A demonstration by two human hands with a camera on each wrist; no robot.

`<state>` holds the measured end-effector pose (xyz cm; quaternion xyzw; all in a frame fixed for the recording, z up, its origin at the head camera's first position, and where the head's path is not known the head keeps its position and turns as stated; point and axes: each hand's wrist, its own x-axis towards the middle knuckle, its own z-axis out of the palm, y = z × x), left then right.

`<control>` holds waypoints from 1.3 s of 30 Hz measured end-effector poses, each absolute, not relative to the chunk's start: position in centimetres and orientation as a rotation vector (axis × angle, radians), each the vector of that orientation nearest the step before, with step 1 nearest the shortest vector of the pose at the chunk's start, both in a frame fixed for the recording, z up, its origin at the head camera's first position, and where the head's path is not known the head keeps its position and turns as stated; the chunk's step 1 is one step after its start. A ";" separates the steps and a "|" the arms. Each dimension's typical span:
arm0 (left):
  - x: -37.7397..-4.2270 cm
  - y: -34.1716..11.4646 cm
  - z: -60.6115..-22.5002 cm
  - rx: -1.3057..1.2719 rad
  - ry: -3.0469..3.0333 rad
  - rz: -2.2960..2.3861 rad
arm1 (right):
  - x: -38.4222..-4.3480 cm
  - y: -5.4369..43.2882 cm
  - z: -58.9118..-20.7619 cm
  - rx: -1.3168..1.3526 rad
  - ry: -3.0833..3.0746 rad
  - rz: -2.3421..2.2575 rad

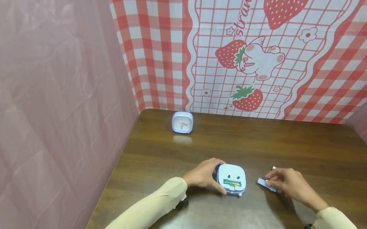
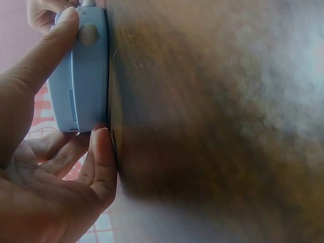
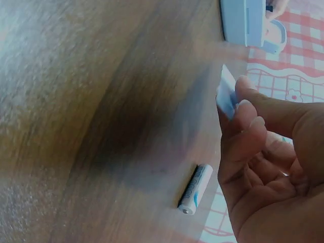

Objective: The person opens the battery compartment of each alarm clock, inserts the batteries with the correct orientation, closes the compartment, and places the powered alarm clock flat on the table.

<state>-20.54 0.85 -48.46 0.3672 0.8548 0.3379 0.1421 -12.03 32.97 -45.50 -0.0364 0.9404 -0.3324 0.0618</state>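
Note:
A white-and-blue alarm clock (image 1: pixel 232 176) lies face down on the table, its battery compartment uncovered and a green battery (image 1: pixel 232 182) inside. My left hand (image 1: pixel 206 176) grips the clock's left side; in the left wrist view the thumb is along one edge and the fingers are at another. To the right of the clock, my right hand (image 1: pixel 289 183) pinches a small, pale battery cover (image 1: pixel 266 185) between thumb and fingers, just above the tabletop. A loose white battery (image 3: pixel 196 189) rests on the wood beside that hand.
Another small white alarm clock (image 1: pixel 182 122) stands upright near the back left of the brown wooden table (image 1: pixel 273 135). Behind the table hangs a strawberry-print checked cloth (image 1: pixel 160 57), and a plain pink curtain (image 1: pixel 51 106) borders the left side.

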 end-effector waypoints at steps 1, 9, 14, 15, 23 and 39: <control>-20.5 0.8 -48.4 1.057 2.465 0.979 | -12.0 33.0 -45.5 -0.099 2.837 -1.013; -20.4 0.8 -48.4 1.067 2.469 0.970 | -12.0 33.1 -45.3 -0.073 2.757 -1.105; -20.5 0.9 -48.7 1.069 2.473 0.963 | -11.8 32.9 -45.3 -0.095 2.771 -1.108; -20.5 0.9 -48.6 1.067 2.472 0.964 | -11.8 32.9 -45.3 -0.106 2.784 -1.094; -20.6 0.9 -48.7 1.050 2.464 0.977 | -11.6 32.2 -45.0 -0.169 2.924 -0.995; -20.6 1.0 -48.6 1.057 2.470 0.968 | -10.9 30.5 -45.1 -0.473 3.093 -1.085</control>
